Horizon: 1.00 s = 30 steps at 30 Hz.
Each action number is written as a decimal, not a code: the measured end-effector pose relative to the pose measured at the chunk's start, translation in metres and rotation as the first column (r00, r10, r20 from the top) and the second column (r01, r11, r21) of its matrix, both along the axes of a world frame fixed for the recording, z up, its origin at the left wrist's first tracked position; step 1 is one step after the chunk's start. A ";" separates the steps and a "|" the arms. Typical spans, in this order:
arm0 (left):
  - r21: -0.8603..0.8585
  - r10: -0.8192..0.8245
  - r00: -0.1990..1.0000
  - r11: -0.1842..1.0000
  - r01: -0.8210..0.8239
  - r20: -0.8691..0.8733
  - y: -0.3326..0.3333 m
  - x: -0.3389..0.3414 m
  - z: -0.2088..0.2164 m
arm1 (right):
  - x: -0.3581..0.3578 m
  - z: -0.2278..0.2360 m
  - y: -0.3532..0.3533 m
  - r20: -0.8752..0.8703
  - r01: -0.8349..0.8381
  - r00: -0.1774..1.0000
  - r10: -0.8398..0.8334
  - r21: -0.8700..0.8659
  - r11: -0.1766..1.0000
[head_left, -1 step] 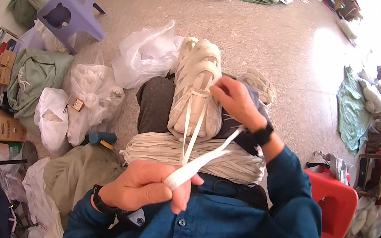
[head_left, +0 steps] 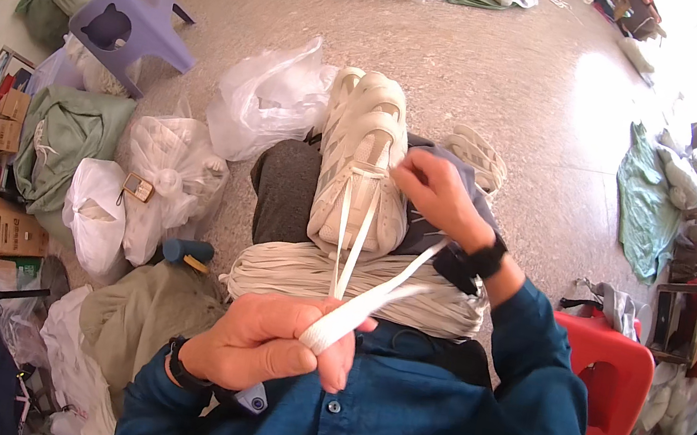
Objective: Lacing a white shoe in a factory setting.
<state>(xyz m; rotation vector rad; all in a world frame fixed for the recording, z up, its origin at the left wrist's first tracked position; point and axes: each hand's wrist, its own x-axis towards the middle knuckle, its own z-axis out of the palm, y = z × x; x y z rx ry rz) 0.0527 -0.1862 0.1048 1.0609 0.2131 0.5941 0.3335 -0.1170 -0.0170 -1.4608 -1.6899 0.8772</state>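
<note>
Head view: left hand clenches lace; right hand pinches shoe (fingertips hidden).

Brown cardboard boxes sit far left beside white plastic bags.

One view only, from a fisheye camera worn on the person's head, looking steeply down over chest and lap. It sits close: the left hand fills the lower middle, the right hand lies just beyond on a shoe across the knees, and both sleeves enter from the lower edge. Farther up, the floor spreads out to bags and a stool near the rim, where straight lines bend. A dark round border closes the corners.
</note>
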 end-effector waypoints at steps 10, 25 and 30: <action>0.256 -0.081 0.994 0.965 0.059 0.079 0.016 0.045 0.008 | -0.024 0.010 -0.048 -0.223 -0.292 0.929 0.295 0.048 0.955; 0.854 0.567 0.708 0.512 0.097 -0.420 0.061 0.013 -0.060 | -0.021 -0.003 -0.050 0.085 -0.401 0.915 0.395 0.065 0.914; 0.960 0.782 0.585 0.279 -0.020 -0.215 0.091 0.028 -0.115 | -0.025 -0.004 -0.052 0.109 -0.406 0.911 0.398 0.068 0.911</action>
